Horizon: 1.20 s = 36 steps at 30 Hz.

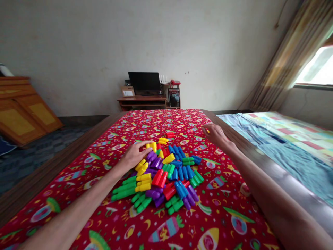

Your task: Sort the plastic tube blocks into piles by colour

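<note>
A heap of plastic toy building blocks in yellow, red, green, blue and purple lies on the red patterned cloth (161, 229). My left hand (134, 155) is at the far left side of the heap, thumb and fingers closed about a yellow block (154, 146). Below that hand are a purple block (152, 157) and another yellow block (142, 168). My right hand (215, 133) is apart from the heap, low over the cloth's right edge. Its fingers are loosely bent, with a gap to the thumb and no block visible in it.
A red block (170, 134) and a yellow block (163, 141) lie at the far side of the heap. Dark wood (249, 156) borders the cloth, and a bed (273, 139) adjoins it on the right. A desk (143, 98) with a monitor (145, 82) stands against the wall.
</note>
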### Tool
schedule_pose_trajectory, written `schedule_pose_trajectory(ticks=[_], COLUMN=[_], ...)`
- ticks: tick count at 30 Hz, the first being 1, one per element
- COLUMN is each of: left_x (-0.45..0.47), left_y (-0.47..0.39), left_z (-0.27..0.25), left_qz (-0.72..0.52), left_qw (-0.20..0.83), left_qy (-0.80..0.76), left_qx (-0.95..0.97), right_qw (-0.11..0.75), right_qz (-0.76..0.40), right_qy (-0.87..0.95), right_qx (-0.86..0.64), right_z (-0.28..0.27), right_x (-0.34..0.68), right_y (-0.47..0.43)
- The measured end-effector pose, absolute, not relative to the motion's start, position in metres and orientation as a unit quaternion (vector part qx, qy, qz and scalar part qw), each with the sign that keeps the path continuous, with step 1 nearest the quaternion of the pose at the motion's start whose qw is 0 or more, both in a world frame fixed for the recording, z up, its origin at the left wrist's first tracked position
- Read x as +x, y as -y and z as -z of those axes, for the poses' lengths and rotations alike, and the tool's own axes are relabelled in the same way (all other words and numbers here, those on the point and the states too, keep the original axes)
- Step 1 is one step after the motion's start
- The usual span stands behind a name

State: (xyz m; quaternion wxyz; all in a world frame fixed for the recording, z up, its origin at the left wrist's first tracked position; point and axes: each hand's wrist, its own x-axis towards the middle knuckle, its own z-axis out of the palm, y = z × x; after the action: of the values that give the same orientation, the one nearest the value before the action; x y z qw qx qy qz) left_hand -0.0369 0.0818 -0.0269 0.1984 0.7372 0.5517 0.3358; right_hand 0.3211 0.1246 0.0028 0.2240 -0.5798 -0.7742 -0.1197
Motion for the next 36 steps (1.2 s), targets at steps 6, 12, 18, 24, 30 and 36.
schedule_pose_trajectory(ticks=[6,12,18,24,30,36], left_x=[-0.009,0.017,0.013,0.007,-0.03,-0.077], left_y=[-0.056,-0.032,-0.041,-0.043,-0.063,-0.076], left_z=[0.001,-0.001,0.012,0.002,-0.01,-0.006], left_qz=[-0.45,-0.434,-0.393,-0.315,-0.262,-0.087], left_qw=[0.159,0.124,0.154,0.142,0.11,0.196], left_qy=[-0.514,-0.479,-0.51,-0.5,-0.532,-0.548], left_qx=[0.712,0.753,0.75,0.794,0.797,0.809], right_qw=[0.324,0.296,0.313,0.359,0.256,0.199], right_qz=[-0.058,-0.134,-0.131,-0.056,0.089,0.084], right_qy=[0.874,0.876,0.845,0.767,0.683,0.672], right_qx=[-0.357,-0.355,-0.414,-0.528,-0.678,-0.709], right_z=[-0.018,-0.01,-0.012,-0.017,0.004,0.021], right_x=[0.239,0.203,0.208,0.26,0.341,0.364], right_y=[-0.078,-0.046,-0.056,-0.097,-0.125,-0.13])
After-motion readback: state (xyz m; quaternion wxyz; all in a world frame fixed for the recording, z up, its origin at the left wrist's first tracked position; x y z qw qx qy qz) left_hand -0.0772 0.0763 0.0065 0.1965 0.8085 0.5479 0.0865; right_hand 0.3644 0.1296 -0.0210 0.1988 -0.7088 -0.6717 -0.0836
